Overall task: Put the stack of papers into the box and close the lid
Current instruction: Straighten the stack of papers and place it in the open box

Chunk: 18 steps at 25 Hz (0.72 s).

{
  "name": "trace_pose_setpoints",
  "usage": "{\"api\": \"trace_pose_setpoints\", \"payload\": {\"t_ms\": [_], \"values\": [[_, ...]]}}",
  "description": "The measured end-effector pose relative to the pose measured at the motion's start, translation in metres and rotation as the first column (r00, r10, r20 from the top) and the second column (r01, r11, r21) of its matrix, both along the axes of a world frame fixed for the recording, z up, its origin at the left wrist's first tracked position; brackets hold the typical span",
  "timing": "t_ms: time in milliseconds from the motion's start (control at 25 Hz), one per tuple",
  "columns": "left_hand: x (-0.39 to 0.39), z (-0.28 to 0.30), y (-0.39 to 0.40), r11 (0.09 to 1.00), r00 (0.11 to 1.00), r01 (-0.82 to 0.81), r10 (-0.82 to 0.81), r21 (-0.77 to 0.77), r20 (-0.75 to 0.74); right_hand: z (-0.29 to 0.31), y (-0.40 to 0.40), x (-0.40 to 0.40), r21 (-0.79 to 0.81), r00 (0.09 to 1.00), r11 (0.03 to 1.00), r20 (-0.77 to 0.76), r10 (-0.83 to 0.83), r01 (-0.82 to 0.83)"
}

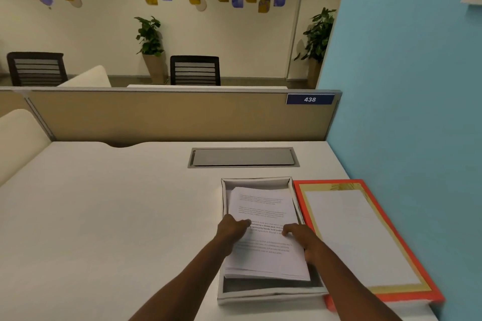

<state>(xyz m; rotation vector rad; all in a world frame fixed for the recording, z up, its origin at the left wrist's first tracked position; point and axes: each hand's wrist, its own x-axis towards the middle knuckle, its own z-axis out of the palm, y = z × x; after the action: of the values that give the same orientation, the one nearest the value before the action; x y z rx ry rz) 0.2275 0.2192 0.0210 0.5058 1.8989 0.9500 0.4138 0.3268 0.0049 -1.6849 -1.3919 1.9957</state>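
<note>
A stack of printed white papers lies inside an open grey box on the white desk, its near end raised a little above the box floor. My left hand grips the stack's left edge, thumb on the top sheet. My right hand holds the right edge the same way. The box's lid, with an orange-red rim, a gold border and a white middle, lies flat on the desk directly right of the box, touching it.
A grey cable hatch is set into the desk just behind the box. A tan partition bounds the desk's far side. A blue wall stands close on the right, next to the lid.
</note>
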Motion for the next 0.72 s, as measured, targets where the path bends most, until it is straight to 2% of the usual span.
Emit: {"api": "trace_pose_setpoints", "payload": {"t_ms": [160,440,600,720], "values": [[0.013,-0.010,0.005,0.998,0.997,0.056,-0.055,0.014,-0.047,-0.005,-0.005,-0.004,0.115,0.996,0.992,0.076,0.039,-0.048],[0.016,-0.031,0.016,0.997,0.988,0.059,-0.067,-0.057,-0.141,-0.009,-0.007,-0.006,0.254,0.977,0.967,0.211,-0.026,-0.030],[0.014,-0.081,0.027,0.982,0.946,0.086,-0.134,-0.171,-0.296,-0.014,-0.013,-0.010,0.391,0.958,0.914,0.287,-0.013,-0.105],[0.015,-0.103,0.025,0.978,0.930,0.076,-0.139,-0.192,-0.339,-0.019,-0.017,-0.014,0.486,0.913,0.848,0.407,-0.008,-0.209]]}}
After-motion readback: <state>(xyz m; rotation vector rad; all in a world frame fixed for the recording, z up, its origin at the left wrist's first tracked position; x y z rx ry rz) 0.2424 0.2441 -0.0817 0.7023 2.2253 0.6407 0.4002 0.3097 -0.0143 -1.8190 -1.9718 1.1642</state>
